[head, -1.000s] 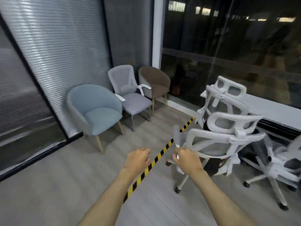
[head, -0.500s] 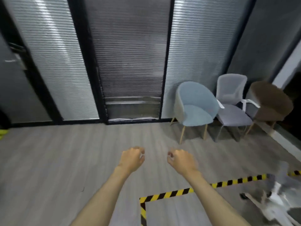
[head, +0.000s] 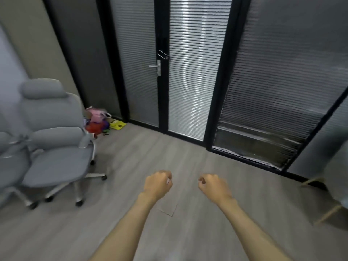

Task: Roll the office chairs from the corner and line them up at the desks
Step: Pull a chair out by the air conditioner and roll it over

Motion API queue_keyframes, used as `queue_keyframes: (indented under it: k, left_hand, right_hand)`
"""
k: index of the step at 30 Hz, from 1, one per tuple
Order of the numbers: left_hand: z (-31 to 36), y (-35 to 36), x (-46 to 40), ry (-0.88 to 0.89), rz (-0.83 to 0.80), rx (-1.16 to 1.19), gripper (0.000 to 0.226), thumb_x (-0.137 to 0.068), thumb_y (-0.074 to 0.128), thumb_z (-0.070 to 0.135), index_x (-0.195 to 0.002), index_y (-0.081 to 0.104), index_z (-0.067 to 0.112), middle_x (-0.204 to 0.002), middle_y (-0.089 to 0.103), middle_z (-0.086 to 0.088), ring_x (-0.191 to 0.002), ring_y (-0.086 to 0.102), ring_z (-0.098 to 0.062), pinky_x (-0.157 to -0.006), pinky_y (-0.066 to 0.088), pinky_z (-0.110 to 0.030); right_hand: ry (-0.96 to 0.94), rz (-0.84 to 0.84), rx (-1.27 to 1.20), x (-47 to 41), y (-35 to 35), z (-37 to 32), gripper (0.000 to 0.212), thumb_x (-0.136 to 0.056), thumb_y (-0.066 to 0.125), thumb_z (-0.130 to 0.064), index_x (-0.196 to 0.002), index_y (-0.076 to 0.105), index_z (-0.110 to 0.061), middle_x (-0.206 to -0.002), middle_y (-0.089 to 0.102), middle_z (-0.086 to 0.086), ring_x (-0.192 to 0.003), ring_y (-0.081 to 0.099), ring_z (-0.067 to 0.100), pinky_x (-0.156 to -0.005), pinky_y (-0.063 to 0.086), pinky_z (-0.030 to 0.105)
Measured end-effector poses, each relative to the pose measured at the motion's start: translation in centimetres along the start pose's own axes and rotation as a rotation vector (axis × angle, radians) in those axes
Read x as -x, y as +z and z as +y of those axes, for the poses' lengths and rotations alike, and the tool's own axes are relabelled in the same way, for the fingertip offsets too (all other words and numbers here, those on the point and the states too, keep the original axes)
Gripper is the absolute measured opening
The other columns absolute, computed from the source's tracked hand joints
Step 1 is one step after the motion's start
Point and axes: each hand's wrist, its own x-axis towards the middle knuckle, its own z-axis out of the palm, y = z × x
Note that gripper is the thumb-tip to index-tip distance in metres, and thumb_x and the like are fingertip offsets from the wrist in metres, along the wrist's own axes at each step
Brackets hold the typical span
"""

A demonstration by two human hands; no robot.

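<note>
Grey office chair at the floor's left edge, near the corner. Left hand and right hand both curled, empty, well apart from it. Probably heavyish but rolls easily on casters; push from the stiff backrest top.

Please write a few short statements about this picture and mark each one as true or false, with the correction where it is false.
1. A grey office chair on casters stands at the left. True.
2. The left hand and the right hand grip that chair. False: both are curled and hold nothing.
3. The door handle sits on a dark-framed door. True.
4. The colourful pile lies on the chair's seat. False: it lies on the floor, in the corner behind the chair.
</note>
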Motion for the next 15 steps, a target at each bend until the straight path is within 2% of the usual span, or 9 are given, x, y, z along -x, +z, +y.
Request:
queue_keyframes:
  k: [10,15]
  left_hand:
    - [-18.5,-4.2,-8.1,-0.228,0.1,-0.039,0.024,-0.095,0.053,0.038,-0.115,0.063,0.029,-0.118,0.068,0.004,-0.11,0.064,-0.025,-0.082,0.051,-0.036]
    - [-26.1,-6.4,-15.4,-0.316,0.125,-0.041,0.023,-0.094,0.055,0.038,-0.112,0.065,0.028,-0.112,0.07,0.003,-0.108,0.065,-0.026,-0.082,0.052,-0.036]
  right_hand:
    - [-0.228,-0.087,-0.049,-17.8,4.9,-15.0,0.022,-0.091,0.054,-0.035,-0.101,0.071,-0.026,-0.106,0.073,0.0,-0.095,0.069,0.027,-0.076,0.055,0.035]
    - [-0.29,-0.117,-0.06,-28.8,7.3,-20.9,0.024,-0.091,0.054,-0.034,-0.104,0.071,-0.025,-0.109,0.073,0.001,-0.101,0.068,0.029,-0.079,0.053,0.034]
